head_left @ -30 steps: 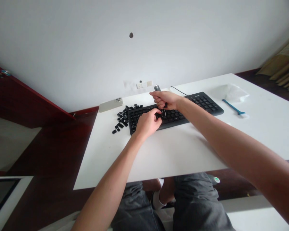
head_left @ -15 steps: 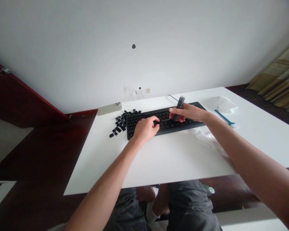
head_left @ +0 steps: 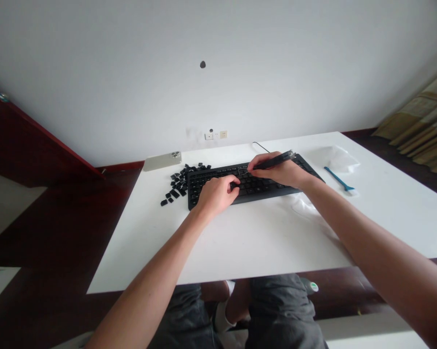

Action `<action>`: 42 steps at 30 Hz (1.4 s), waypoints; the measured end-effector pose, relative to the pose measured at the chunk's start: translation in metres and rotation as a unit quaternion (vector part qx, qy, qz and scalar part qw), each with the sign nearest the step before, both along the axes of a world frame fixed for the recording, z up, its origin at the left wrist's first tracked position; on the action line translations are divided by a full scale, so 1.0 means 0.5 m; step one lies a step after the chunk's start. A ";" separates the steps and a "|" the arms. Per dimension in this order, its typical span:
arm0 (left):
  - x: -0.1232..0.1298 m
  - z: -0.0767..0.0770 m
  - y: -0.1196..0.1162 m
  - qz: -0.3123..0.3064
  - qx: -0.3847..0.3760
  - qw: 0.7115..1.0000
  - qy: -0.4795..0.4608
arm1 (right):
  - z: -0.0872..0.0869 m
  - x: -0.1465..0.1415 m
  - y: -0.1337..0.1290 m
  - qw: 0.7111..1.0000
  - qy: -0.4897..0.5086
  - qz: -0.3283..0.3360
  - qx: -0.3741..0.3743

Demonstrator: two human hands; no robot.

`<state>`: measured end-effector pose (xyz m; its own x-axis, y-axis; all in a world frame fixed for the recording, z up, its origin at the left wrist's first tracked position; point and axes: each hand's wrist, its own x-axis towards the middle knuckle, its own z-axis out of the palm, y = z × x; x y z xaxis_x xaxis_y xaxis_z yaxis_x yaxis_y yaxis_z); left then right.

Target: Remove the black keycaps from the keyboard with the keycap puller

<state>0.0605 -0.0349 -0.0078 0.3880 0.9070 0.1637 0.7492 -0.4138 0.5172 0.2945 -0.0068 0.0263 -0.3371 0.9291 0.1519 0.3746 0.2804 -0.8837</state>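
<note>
Loose black keycaps [head_left: 181, 183] lie scattered at the left end of the black keyboard [head_left: 253, 186], which sits toward the far edge of the white table [head_left: 240, 237]. Left hand [head_left: 217, 193] on its left half, digits curled, cannot tell whether they pinch anything; right hand [head_left: 281, 173] closed around a dark-handled wire tool [head_left: 274, 160], wire end at the keyboard. Blue brush [head_left: 337, 178] farther right.

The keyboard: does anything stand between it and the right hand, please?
Nothing visible blocks the right hand; only the tool it holds lies between, over the keyboard. The loose keys lie beside the keyboard's left end, out of the way.
</note>
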 end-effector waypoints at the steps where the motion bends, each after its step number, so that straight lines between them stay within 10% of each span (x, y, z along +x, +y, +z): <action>1: 0.000 0.001 0.000 -0.002 0.001 1.000 -0.001 | 0.000 -0.002 -0.002 1.000 -0.006 0.005 0.003; 31: 0.008 0.004 -0.004 0.012 -0.012 0.999 0.047 | -0.002 -0.020 -0.029 0.940 -0.277 0.076 0.183; 42: 0.008 -0.001 -0.006 0.002 -0.002 0.999 0.052 | -0.013 -0.006 0.012 0.970 -0.212 0.081 0.090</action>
<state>0.0644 -0.0378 -0.0081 0.3985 0.9094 0.1191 0.8006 -0.4082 0.4387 0.2913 -0.0010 0.0198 -0.5442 0.8300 0.1224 0.6320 0.5015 -0.5909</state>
